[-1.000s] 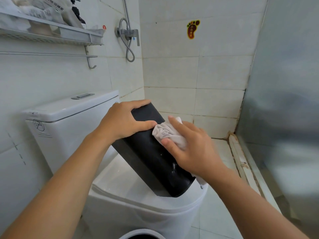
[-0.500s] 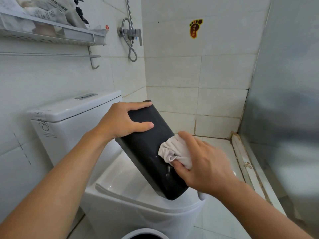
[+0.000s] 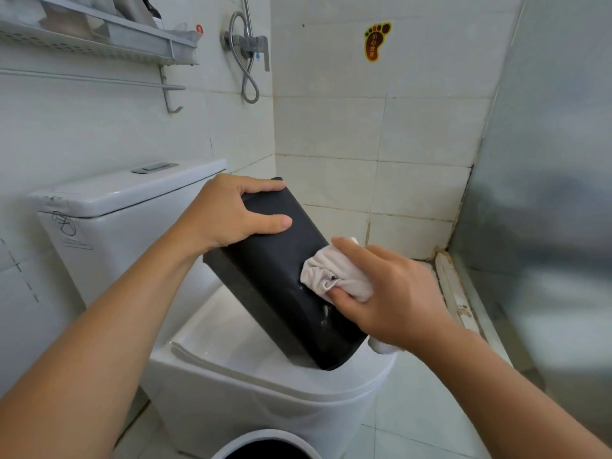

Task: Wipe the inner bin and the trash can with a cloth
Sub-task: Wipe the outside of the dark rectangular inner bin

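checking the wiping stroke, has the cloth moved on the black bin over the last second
Yes. The cloth under the right hand slid down the black bin, away from the left hand toward the end over the toilet.

I see the white toilet (image 3: 265, 402) carrying the load: the black inner bin (image 3: 281, 286), tilted, has its lower end resting on the toilet's closed lid (image 3: 231, 342) near the front right edge. The cistern (image 3: 109, 220) sits behind against the tiled wall, with a flush button (image 3: 154, 167) on top. Toilet stands on the tiled floor (image 3: 414, 409). The white rim of the trash can (image 3: 265, 440) shows at the bottom edge, just in front of the toilet. The wall shelf (image 3: 99, 38) at upper left holds items, too blurred to name.
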The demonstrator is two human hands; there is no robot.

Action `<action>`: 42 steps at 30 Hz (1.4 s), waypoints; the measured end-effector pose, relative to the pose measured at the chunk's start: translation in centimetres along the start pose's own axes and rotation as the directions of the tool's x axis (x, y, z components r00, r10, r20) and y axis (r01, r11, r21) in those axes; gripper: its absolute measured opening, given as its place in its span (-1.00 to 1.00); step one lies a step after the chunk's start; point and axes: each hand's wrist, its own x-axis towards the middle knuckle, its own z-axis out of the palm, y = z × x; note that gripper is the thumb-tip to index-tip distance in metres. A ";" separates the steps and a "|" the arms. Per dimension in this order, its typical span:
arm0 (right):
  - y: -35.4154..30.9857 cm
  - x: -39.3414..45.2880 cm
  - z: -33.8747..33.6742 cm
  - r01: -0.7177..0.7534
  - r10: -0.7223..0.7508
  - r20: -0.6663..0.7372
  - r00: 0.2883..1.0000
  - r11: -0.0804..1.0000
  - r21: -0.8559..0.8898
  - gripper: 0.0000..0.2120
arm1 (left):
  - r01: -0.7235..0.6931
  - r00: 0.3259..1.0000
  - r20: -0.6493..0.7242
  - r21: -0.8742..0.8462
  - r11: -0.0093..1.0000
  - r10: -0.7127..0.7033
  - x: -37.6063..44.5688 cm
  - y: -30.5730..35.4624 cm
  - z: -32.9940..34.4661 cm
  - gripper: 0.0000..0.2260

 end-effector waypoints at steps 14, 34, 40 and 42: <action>-0.8 -2.3 -1.6 0.315 -0.315 0.046 0.948 0.949 0.007 -0.47 | 0.065 0.998 -0.002 0.010 0.998 -0.065 0.3 0.2 0.5 -0.58; -1.5 -2.2 -1.4 0.251 -0.246 0.081 0.966 0.967 -0.049 -0.54 | 0.071 0.997 0.035 0.103 0.992 -0.075 0.0 0.8 -0.1 -0.62; -2.8 1.0 -0.8 0.081 -0.081 -0.059 0.995 0.997 -0.004 -0.53 | -0.013 0.996 0.087 0.138 0.990 0.001 -0.4 2.3 0.7 -0.61; -3.1 1.4 -0.8 0.065 -0.065 -0.066 0.996 0.998 0.011 -0.53 | -0.015 0.997 0.081 0.138 0.990 0.004 -0.3 2.3 0.7 -0.61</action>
